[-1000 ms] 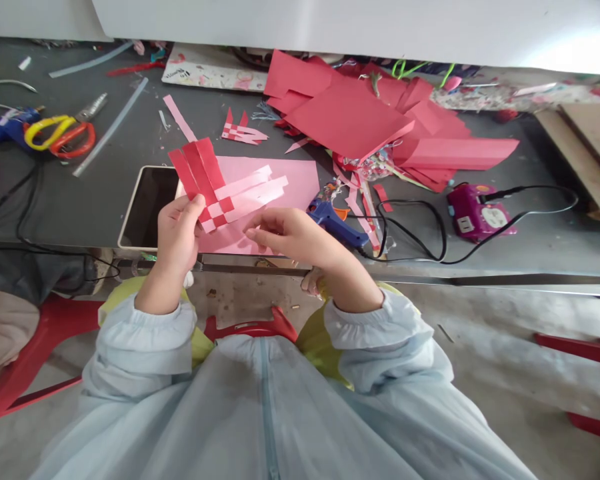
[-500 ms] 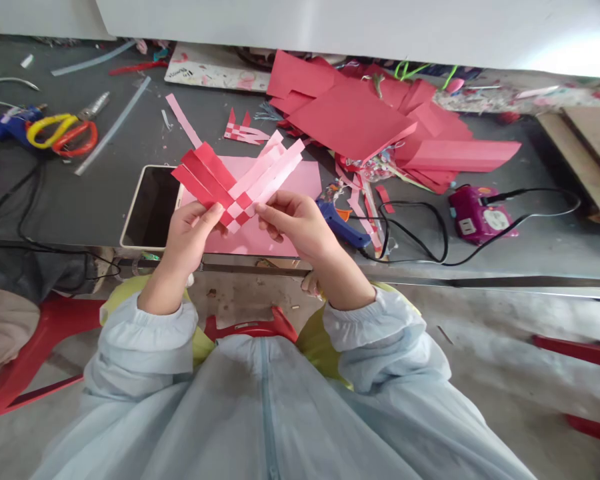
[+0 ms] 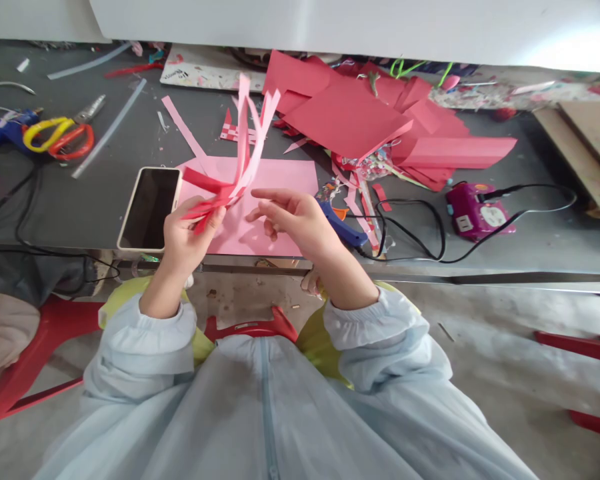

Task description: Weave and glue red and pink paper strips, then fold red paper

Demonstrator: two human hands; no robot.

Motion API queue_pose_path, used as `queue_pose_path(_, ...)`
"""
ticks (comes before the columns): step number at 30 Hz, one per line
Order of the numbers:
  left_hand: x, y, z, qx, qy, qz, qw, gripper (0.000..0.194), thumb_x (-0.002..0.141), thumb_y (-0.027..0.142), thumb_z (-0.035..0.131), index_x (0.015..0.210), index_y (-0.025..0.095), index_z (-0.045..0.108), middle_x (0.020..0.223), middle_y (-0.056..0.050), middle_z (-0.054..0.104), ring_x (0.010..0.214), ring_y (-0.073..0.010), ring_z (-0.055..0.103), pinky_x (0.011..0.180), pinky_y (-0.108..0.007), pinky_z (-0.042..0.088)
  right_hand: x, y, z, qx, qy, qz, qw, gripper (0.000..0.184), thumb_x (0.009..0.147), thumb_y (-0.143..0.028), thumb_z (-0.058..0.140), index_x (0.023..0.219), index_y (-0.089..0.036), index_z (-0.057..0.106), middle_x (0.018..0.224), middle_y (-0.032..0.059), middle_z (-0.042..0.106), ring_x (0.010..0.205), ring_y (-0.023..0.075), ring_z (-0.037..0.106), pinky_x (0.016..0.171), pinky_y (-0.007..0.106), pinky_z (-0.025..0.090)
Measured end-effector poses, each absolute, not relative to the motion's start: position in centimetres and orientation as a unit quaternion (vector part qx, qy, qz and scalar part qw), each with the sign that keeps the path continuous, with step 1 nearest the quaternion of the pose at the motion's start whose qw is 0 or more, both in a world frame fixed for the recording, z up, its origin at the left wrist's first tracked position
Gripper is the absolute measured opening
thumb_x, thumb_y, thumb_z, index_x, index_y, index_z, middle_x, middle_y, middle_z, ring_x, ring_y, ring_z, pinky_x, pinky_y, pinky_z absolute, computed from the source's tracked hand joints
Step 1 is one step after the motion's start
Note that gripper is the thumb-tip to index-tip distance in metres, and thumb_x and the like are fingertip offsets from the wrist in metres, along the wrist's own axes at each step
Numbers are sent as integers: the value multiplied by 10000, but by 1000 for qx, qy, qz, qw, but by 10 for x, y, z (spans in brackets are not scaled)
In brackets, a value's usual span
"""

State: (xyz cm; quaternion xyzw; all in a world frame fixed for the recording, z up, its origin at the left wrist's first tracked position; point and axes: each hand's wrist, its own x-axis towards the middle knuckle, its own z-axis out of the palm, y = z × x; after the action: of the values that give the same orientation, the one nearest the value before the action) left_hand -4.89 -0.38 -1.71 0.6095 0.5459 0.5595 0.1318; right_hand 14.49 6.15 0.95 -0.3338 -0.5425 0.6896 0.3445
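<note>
Between the thumb and fingers of my left hand (image 3: 190, 230) is a woven piece of red and pink paper strips (image 3: 240, 177), seen almost edge-on, its loose pink ends fanning upward. My right hand (image 3: 297, 217) is just right of it, apart from it, with fingers spread and nothing in them. Below both lies a pink paper sheet (image 3: 280, 227) on the dark table. A smaller red and pink checkered woven piece (image 3: 235, 132) lies behind, partly hidden by the raised strips. One loose pink strip (image 3: 183, 130) rests left of it.
A phone (image 3: 150, 208) lies left of my left hand. Scissors (image 3: 57, 137) are farther left. Red paper sheets (image 3: 347, 117) pile up at the back. Beside my right hand are a blue-handled tool (image 3: 347, 230) and a purple box (image 3: 477, 212) with a black cable.
My right hand has let go of the woven paper, its fingers opening out. The piece has turned from facing me to nearly edge-on in my left hand.
</note>
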Motion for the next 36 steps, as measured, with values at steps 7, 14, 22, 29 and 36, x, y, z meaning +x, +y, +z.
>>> queue_pose_path(7,-52,-6,-24,695,508,488,-141,360,922,180,613,1243,319,698,791,15,637,691,-95,585,630,-209,475,149,56,24,-286,-575,694,326,464,667,-562,827,871,-160,715,860,48,772,731,138,699,613,244,577)
queue_pose_path(14,-48,-4,-24,723,444,472,-238,468,900,146,615,1338,311,627,890,-16,680,697,-105,598,633,-213,488,147,55,17,-339,-526,671,397,376,679,-514,820,777,-163,727,784,42,752,706,151,707,641,286,607)
queue_pose_path(22,-42,-7,-18,629,510,587,21,370,1001,349,485,1359,299,563,945,-19,694,629,-84,592,618,-229,526,150,55,16,-344,-552,641,408,203,744,-364,763,752,-162,750,837,36,716,719,121,671,613,254,597)
queue_pose_path(29,-46,-1,-19,495,499,632,326,372,937,564,548,949,225,703,701,-6,663,529,-114,619,457,-230,503,149,55,16,-333,-572,629,407,159,734,-314,757,725,-155,753,824,29,683,694,109,656,591,249,598)
queue_pose_path(36,-46,-5,-10,496,522,580,381,469,882,668,553,740,227,623,593,-3,600,534,-130,616,462,-243,510,150,56,14,-339,-595,619,384,194,749,-362,758,735,-168,757,844,33,680,715,117,649,629,273,617)
